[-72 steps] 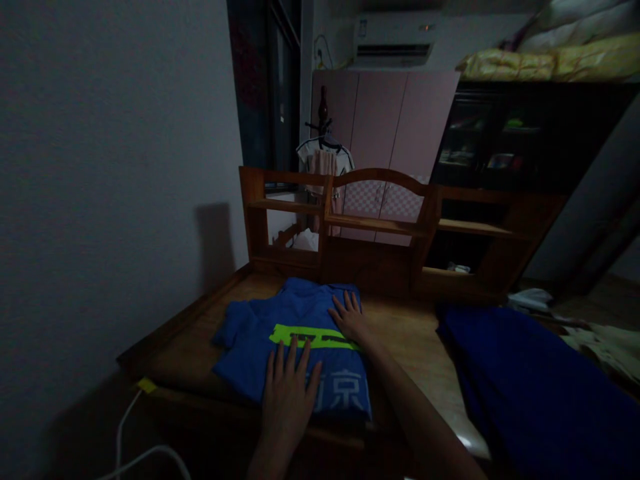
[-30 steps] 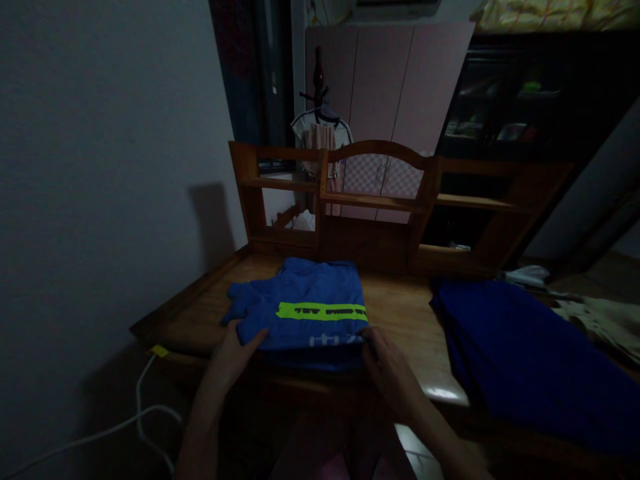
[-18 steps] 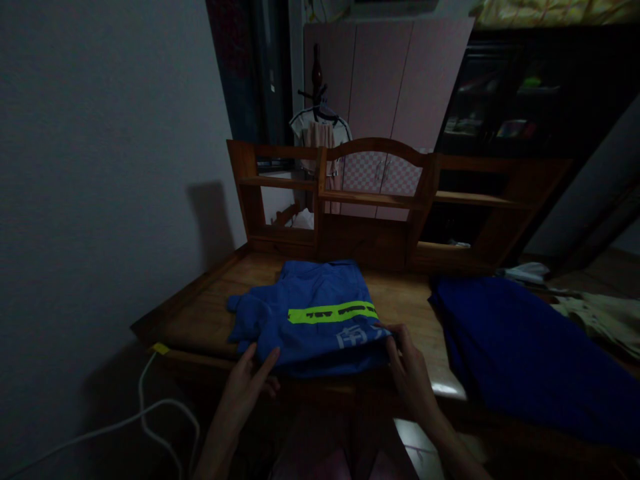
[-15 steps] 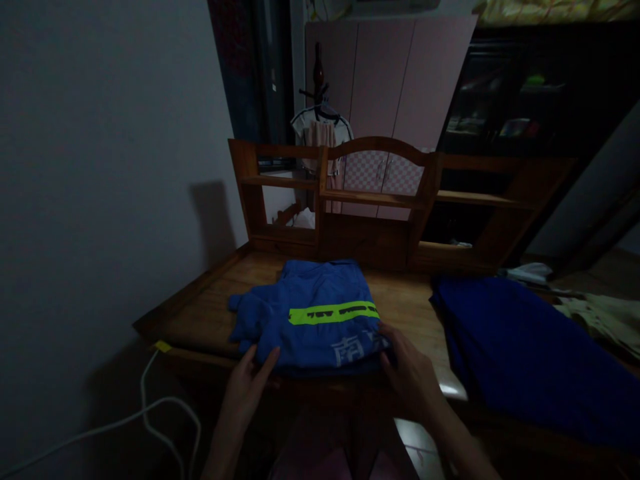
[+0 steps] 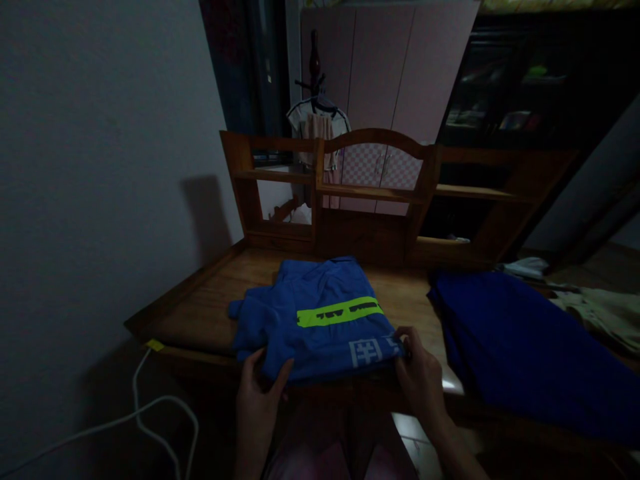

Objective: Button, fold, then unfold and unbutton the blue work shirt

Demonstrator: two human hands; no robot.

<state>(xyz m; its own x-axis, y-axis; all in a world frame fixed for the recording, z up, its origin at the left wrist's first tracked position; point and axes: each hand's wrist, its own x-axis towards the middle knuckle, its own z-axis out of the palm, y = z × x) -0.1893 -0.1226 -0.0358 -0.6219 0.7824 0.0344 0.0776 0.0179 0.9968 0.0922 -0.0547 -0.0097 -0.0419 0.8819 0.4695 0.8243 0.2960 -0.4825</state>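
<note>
A blue shirt (image 5: 320, 347) lies partly folded at the front edge of the wooden desk. It has a bright yellow-green band with dark marks and pale printed characters near its front right. My left hand (image 5: 260, 397) is at the shirt's front left edge, cloth between its thumb and forefinger; its other fingers are mostly hidden. With my right hand (image 5: 421, 375) I pinch the front right corner, which is drawn out to the right. The sleeve part bunches up on the left side.
The wooden desk (image 5: 400, 293) has a shelf unit (image 5: 370, 192) along its back. A darker blue cloth (image 5: 520, 347) covers the right side, with pale cloth (image 5: 600, 310) beyond it. A white cable (image 5: 165, 400) hangs at the left, by the wall (image 5: 110, 200).
Both hands have shifted right and slightly toward me. My right hand has closed on the shirt's corner and pulled it right, and the front edge with the print has moved along.
</note>
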